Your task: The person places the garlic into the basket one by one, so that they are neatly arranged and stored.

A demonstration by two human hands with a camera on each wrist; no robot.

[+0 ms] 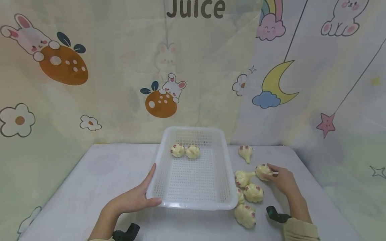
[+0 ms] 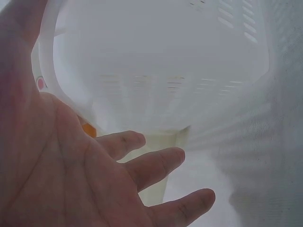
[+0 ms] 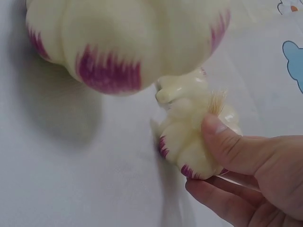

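The right hand [image 1: 282,180] pinches a garlic bulb [image 1: 261,171] between thumb and fingers. Just left of that grip lies a stemmed bulb [image 1: 242,179]; three more bulbs [image 1: 254,193] cluster nearer the person. Farther left stands a white basket [image 1: 196,187] — two bulbs inside [image 1: 193,152] — its near-left corner touched by the left hand [image 1: 135,197], thumb and fingers spread.

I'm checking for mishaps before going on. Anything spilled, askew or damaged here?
Nothing stands out: the basket looks whole, with two bulbs inside, and the loose bulbs beside it show no damage. Whether the basket sits flat, I can't tell.
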